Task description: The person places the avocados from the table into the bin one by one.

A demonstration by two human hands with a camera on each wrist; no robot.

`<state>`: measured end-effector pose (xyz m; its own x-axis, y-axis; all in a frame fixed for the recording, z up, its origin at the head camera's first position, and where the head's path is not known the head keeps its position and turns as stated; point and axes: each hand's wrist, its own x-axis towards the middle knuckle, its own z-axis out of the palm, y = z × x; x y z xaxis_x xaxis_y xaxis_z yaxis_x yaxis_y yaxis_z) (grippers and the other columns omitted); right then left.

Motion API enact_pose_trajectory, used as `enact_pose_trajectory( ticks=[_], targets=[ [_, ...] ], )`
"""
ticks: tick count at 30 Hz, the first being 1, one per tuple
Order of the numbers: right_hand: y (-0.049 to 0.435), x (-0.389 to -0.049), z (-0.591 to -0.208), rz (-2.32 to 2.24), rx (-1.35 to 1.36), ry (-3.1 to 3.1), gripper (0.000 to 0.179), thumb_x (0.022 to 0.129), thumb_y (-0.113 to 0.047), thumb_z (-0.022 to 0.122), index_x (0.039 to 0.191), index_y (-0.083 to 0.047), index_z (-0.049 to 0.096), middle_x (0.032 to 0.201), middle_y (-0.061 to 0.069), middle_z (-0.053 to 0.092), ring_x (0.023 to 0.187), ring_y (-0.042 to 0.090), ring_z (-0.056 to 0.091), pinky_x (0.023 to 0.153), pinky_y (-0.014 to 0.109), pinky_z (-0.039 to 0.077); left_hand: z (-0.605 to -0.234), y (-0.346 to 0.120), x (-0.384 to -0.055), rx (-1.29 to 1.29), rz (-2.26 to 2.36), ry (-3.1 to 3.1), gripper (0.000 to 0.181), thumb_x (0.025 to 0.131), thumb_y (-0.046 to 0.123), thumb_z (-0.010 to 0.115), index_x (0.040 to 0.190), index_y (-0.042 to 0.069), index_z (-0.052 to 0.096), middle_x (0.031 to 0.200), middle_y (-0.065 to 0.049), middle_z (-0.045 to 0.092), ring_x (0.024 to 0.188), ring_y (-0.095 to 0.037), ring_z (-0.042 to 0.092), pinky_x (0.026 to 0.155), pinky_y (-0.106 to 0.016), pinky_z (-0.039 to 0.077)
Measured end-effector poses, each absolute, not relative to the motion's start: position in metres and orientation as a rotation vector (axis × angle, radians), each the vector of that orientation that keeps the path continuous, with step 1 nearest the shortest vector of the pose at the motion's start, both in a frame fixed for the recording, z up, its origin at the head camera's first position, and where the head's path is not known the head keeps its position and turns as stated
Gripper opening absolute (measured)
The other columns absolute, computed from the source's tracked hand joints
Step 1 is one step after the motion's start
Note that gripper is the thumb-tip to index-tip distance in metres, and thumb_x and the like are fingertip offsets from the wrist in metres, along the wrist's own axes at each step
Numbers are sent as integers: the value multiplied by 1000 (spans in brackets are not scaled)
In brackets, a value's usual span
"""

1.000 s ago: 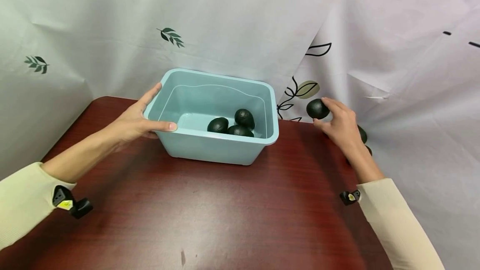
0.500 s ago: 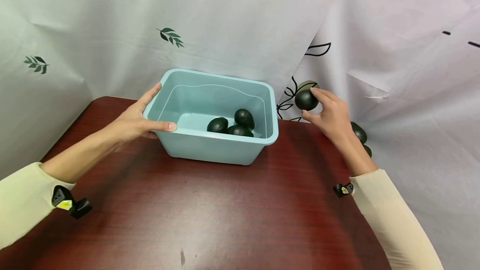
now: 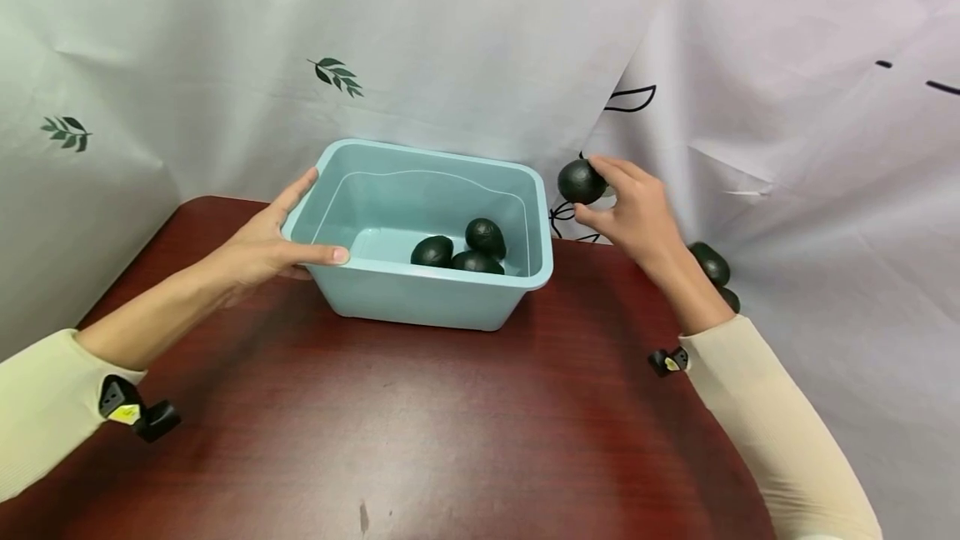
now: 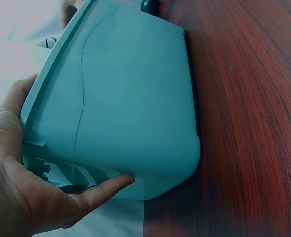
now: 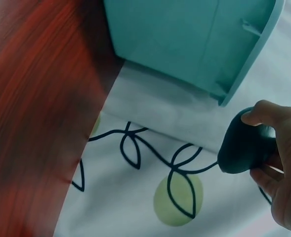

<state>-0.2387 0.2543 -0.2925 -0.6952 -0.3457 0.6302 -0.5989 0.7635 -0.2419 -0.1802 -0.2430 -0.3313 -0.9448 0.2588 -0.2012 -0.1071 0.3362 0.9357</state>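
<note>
A light blue plastic tub [image 3: 420,294] stands near the back of the table. My left hand [image 3: 258,252] grips its left end, thumb over the front rim and a finger at the far rim; in the left wrist view another finger reaches under the rim along the wall [image 4: 135,98]. Between thumb and fingertips my right hand [image 3: 637,211] holds a dark avocado [image 3: 581,182] in the air, just right of the tub's right rim. The right wrist view shows this avocado [image 5: 241,143] from the side. Inside the tub lie three avocados [image 3: 432,251], gathered toward the right.
More avocados [image 3: 709,263] lie at the table's right edge, partly behind the right forearm. The dark red wooden table [image 3: 450,415] extends in front of the tub. White cloth [image 3: 450,40] with leaf prints hangs close behind it.
My right hand has carried the avocado left and upward, toward the tub's right rim. The avocados at the right edge show more fully. My left hand keeps its grip on the tub.
</note>
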Motion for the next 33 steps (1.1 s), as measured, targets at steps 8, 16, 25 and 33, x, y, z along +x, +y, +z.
enact_pose_trajectory(
  ticks=[8, 16, 25, 33],
  targets=[
    [238, -241, -286, 601, 747, -2360, 63, 86, -8, 88, 145, 8, 71, 141, 30, 75, 129, 48, 74, 109, 60, 61, -331, -243, -181, 147, 1631, 2306, 127, 99, 29, 88, 178, 54, -7, 184, -11, 26, 157, -44, 45, 113, -72, 56],
    [217, -242, -277, 654, 780, -2387, 65, 88, -6, 91, 148, 6, 70, 147, 29, 73, 139, 45, 71, 117, 58, 58, -331, -243, -181, 139, 1635, 2303, 126, 99, 29, 88, 178, 54, -7, 185, -11, 25, 157, -44, 44, 113, -71, 56],
    [195, -242, -271, 647, 881, -2397, 65, 89, -6, 91, 148, 9, 69, 147, 30, 72, 140, 46, 69, 121, 56, 55, -331, -244, -180, 134, 1641, 2299, 126, 99, 29, 88, 178, 54, -7, 184, -11, 25, 156, -43, 44, 112, -69, 57],
    [180, -241, -274, 630, 948, -2415, 65, 90, -8, 91, 148, 10, 68, 147, 30, 72, 138, 47, 70, 117, 57, 58, -332, -244, -181, 144, 1629, 2313, 127, 98, 29, 89, 178, 55, -7, 185, -11, 24, 157, -44, 44, 113, -73, 55]
  ],
)
